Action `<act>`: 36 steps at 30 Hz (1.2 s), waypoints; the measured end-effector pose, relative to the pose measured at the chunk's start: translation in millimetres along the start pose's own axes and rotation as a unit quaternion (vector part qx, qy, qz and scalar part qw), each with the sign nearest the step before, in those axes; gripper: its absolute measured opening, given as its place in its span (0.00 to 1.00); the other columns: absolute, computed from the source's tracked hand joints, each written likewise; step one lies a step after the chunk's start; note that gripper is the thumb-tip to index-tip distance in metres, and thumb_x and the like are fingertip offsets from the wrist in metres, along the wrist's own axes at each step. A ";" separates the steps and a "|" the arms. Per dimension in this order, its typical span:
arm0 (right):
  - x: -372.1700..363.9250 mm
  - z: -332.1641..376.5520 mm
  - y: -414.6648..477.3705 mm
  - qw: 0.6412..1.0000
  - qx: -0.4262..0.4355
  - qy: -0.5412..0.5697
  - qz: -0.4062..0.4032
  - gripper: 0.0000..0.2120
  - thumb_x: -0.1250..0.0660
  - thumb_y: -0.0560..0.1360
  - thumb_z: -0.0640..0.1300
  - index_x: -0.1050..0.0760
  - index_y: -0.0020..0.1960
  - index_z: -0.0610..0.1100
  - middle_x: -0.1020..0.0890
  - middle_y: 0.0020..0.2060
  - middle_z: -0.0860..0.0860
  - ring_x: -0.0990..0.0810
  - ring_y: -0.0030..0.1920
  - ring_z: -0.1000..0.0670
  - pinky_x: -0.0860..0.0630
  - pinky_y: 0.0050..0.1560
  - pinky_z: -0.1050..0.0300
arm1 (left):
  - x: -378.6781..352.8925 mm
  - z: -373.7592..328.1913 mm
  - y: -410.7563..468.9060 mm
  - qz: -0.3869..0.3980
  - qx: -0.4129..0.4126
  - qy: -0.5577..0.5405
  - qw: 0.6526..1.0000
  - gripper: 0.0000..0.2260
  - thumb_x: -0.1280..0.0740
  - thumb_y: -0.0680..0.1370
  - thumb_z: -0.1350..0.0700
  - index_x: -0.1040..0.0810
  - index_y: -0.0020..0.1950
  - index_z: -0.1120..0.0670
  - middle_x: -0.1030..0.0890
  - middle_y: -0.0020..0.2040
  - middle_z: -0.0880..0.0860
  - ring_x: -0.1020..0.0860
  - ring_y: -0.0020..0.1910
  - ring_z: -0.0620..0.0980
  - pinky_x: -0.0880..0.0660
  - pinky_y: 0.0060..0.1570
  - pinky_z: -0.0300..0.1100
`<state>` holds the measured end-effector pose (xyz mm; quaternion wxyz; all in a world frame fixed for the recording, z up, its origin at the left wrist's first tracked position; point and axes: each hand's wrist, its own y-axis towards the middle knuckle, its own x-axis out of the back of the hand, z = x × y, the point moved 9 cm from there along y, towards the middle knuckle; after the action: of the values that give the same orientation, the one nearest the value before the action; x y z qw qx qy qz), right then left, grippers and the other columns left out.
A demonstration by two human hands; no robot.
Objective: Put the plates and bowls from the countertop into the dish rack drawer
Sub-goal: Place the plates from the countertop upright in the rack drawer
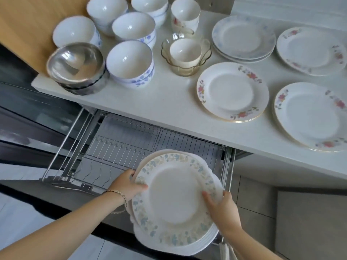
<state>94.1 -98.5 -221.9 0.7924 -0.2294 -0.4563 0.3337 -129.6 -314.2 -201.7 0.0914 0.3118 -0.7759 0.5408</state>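
Steel bowl (75, 61) and white bowls (129, 61) sit untouched on the bench (169, 102) at left, and the wire dish rack drawer (131, 143) below looks bare. Left hand (127, 186) grips the plate stack (174, 201) over the drawer, right hand (221, 207) clasps its right edge. Floral plates (232, 92) wait at right. Nearly everything's left, I'd say.

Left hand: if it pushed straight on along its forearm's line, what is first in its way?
The left hand grips the stack of plates, so that comes first. Beyond it, probably the wires of the dish rack drawer, though depth is unclear.
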 end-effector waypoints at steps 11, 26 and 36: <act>-62.0 -42.8 140.6 0.995 -0.097 0.029 -0.020 0.31 0.35 0.72 0.58 0.38 0.66 0.41 0.29 0.37 0.51 0.25 0.36 0.48 0.30 0.32 0.59 | -72.3 -10.0 169.2 -0.006 0.007 0.049 0.999 0.17 0.31 0.72 0.54 0.28 0.59 0.56 0.22 0.46 0.51 0.22 0.39 0.49 0.25 0.31 0.38; -60.8 -36.1 213.0 0.985 -0.108 0.009 -0.131 0.22 0.43 0.77 0.40 0.41 0.70 0.41 0.34 0.63 0.35 0.31 0.61 0.35 0.31 0.57 0.49 | -123.8 -48.1 247.1 -0.094 -0.013 0.021 0.995 0.17 0.35 0.74 0.56 0.28 0.62 0.57 0.21 0.59 0.58 0.22 0.56 0.59 0.26 0.50 0.45; -67.1 -36.5 206.0 0.989 -0.103 -0.063 -0.090 0.25 0.34 0.75 0.43 0.40 0.66 0.36 0.32 0.65 0.37 0.30 0.65 0.38 0.31 0.61 0.47 | -140.3 -57.9 230.6 -0.108 -0.005 0.222 0.969 0.32 0.38 0.77 0.50 0.50 0.76 0.50 0.41 0.70 0.62 0.33 0.65 0.62 0.27 0.57 0.53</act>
<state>36.1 -11.7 -415.2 0.7611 -0.2468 -0.5556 0.2263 -164.6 -157.4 -426.2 0.3209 0.2651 -0.7008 0.5793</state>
